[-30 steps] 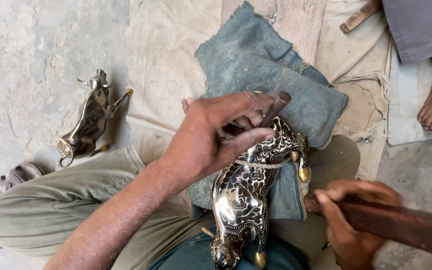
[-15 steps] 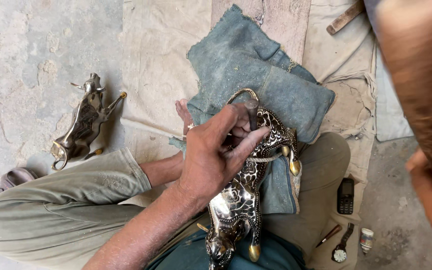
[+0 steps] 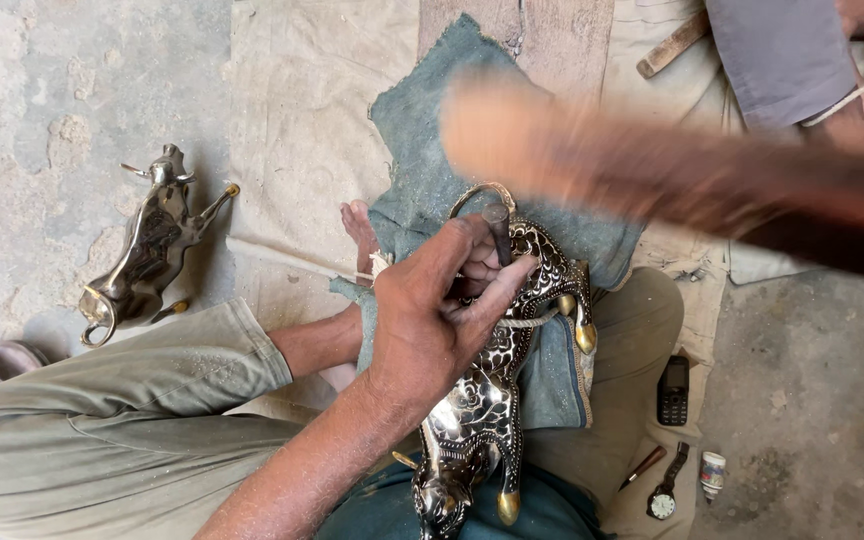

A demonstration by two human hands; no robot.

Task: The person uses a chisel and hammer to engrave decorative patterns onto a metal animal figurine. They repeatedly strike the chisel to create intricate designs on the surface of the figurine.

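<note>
An engraved black-and-silver bull figurine [image 3: 487, 410] with brass hooves lies on my lap, over a blue-grey cloth [image 3: 432, 130]. My left hand [image 3: 432, 320] rests on its back and pinches a short dark metal punch [image 3: 498, 228], held upright against the figurine's rear near the curled tail. A long wooden stick [image 3: 592, 160] sweeps in a blur across the upper right, its pale end above the punch. My right hand [image 3: 852, 235] is a dark blur at the stick's right end, gripping it.
A second, plain metal bull [image 3: 147, 245] lies on the concrete at left. A phone [image 3: 673, 390], a wristwatch [image 3: 664, 495], a small bottle [image 3: 713, 472] and a pen [image 3: 642, 465] lie at lower right. Another person's grey garment [image 3: 782, 50] and a wooden handle [image 3: 672, 45] are at the top.
My right hand lifted the stick from the lower right, up past the camera, and now swings it across above the punch. My left hand has set the punch upright on the figurine.
</note>
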